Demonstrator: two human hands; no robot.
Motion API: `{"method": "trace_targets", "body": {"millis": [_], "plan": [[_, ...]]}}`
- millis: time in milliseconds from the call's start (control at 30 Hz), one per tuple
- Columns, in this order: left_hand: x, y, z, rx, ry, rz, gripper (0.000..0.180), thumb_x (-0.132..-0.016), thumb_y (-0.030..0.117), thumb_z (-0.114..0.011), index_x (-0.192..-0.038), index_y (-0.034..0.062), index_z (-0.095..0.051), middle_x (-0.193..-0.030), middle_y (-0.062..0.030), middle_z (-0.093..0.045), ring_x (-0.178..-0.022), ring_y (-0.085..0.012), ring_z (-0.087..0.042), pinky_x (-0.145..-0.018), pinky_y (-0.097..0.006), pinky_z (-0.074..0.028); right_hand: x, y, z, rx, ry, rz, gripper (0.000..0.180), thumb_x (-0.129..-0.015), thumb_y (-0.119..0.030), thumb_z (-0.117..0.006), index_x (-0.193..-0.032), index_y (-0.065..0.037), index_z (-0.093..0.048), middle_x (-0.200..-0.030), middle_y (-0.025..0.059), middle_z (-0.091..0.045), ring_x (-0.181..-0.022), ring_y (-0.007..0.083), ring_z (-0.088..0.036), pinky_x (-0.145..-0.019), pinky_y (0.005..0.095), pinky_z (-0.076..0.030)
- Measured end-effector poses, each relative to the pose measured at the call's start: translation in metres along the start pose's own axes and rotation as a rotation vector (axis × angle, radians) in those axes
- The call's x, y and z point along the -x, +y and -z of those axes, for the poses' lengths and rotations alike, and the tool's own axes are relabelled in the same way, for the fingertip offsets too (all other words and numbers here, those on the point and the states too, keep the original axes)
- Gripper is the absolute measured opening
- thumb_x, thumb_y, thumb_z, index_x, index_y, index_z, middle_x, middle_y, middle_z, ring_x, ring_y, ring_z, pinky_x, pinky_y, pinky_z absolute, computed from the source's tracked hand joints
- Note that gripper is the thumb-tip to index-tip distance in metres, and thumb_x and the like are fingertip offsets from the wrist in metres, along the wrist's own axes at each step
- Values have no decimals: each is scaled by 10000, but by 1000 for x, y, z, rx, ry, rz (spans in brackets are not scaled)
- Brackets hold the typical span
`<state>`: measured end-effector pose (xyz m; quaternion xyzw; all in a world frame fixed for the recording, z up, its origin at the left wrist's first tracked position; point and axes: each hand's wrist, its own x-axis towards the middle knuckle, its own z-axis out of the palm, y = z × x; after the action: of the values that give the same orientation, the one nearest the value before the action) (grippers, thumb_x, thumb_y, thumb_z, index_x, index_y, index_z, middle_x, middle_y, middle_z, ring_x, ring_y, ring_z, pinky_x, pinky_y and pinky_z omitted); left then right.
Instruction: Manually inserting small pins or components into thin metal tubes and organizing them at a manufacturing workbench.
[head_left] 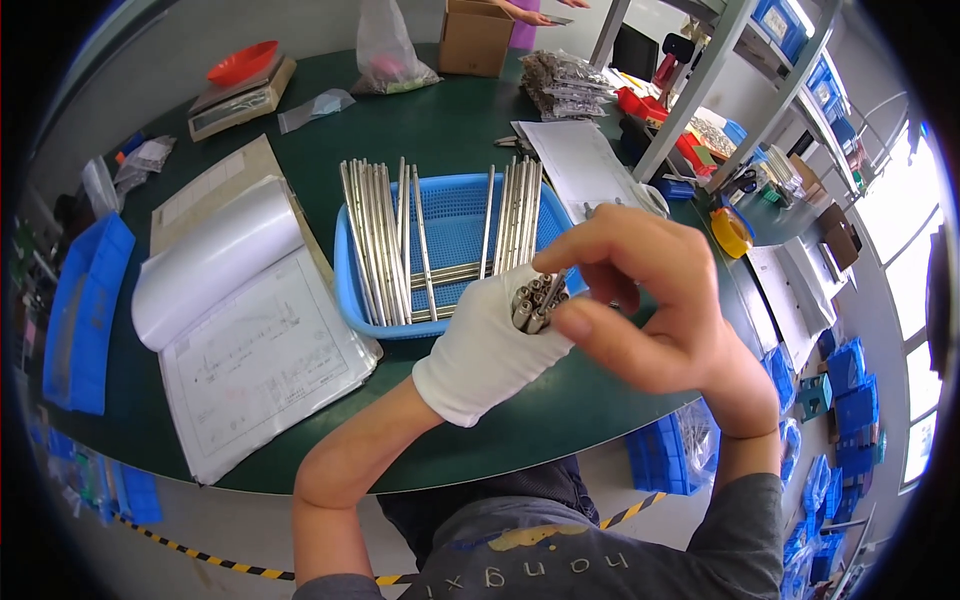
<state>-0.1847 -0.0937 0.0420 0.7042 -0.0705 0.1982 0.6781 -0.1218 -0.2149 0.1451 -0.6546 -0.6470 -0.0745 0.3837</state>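
Note:
My left hand, in a white glove, is closed around a bundle of slim metal tubes, whose hollow ends point up toward me. Close by on the right, my bare right hand arches over those ends. Its thumb and index finger are apart, and the other fingers curl underneath. A small dark metallic spot shows by the curled fingers; I cannot make out what it is. Behind both hands, a blue plastic basket holds more long metal tubes, leaning in a left and a right group, with several lying across the bottom.
Left of the basket lie an open binder of drawings and a blue bin. A scale with a red tray, a plastic bag and a cardboard box stand farther back. Shelf posts rise at right; another person's hands show beyond.

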Motion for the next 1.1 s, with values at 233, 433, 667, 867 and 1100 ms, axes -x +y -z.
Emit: {"method": "trace_targets", "body": {"millis": [233,433,667,867,1100], "plan": [[2,2,-2,16,7,-12,206,-818,195,-658,-874,12,-581,-663,-53,-572,-591,-107,-498,-567,-266,-431,-5,-3,0,117,32,66,40,-713,-16,-633,-742,-23,-607,-602,25,-486,-479,109,-435,-445,242,-310],[1,6,-3,38,12,-25,207,-821,198,-659,-865,9,-586,-675,-69,-590,-591,-123,-516,-573,-287,-442,-6,5,-5,12,72,30,33,-714,-4,-629,-731,-14,-602,-597,36,-494,-490,119,-449,-454,242,-314],[1,6,-4,90,9,-39,211,-793,169,-670,-907,11,-591,-686,-83,-598,-620,-138,-552,-599,-286,-453,-8,7,-4,-26,31,32,45,-724,-26,-626,-717,-9,-585,-607,46,-516,-494,143,-465,-458,258,-327],[1,4,-4,2,16,-97,219,-798,190,-675,-894,11,-593,-680,-86,-591,-614,-138,-541,-596,-287,-448,-5,10,-7,0,8,78,71,-731,-41,-631,-710,-5,-573,-599,48,-510,-487,132,-449,-454,256,-319],[3,21,-1,-77,-18,105,235,-799,224,-676,-834,7,-593,-650,-94,-590,-586,-168,-556,-572,-301,-444,-9,12,-6,41,51,13,76,-753,-24,-612,-713,8,-556,-609,43,-491,-502,104,-425,-460,243,-310]]}}
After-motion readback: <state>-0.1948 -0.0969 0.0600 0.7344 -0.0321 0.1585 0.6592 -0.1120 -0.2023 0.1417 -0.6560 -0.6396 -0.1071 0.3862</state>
